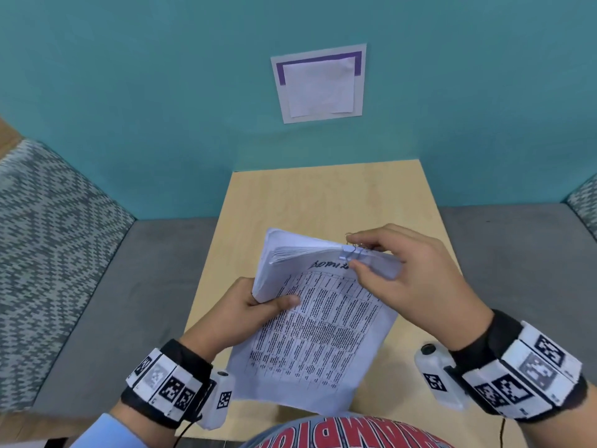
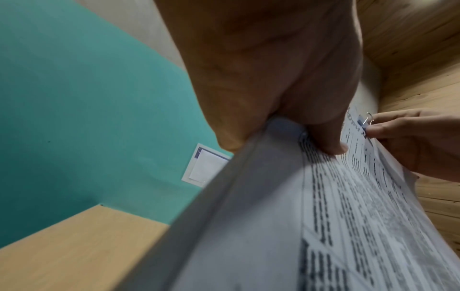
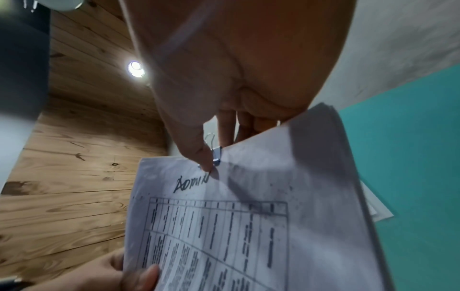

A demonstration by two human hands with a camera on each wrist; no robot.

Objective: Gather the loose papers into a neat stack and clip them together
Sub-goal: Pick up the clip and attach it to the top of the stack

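A stack of printed papers (image 1: 318, 334) with a table and a handwritten heading is held above the small wooden table (image 1: 323, 198). My left hand (image 1: 255, 305) grips the stack's left edge, thumb on the top sheet. My right hand (image 1: 355, 250) pinches a small binder clip (image 1: 348, 255) with wire handles at the stack's top edge. The clip sits over that edge. In the right wrist view the thumb presses beside the clip (image 3: 217, 156) on the papers (image 3: 236, 226). The left wrist view shows the papers (image 2: 323, 216) and the clip (image 2: 364, 123) far along them.
A teal wall (image 1: 129, 108) stands behind the table, with a white sheet (image 1: 319, 84) fixed to it. A grey bench seat (image 1: 129, 302) and patterned cushions (image 1: 42, 237) flank the table on the left, with more grey seat on the right.
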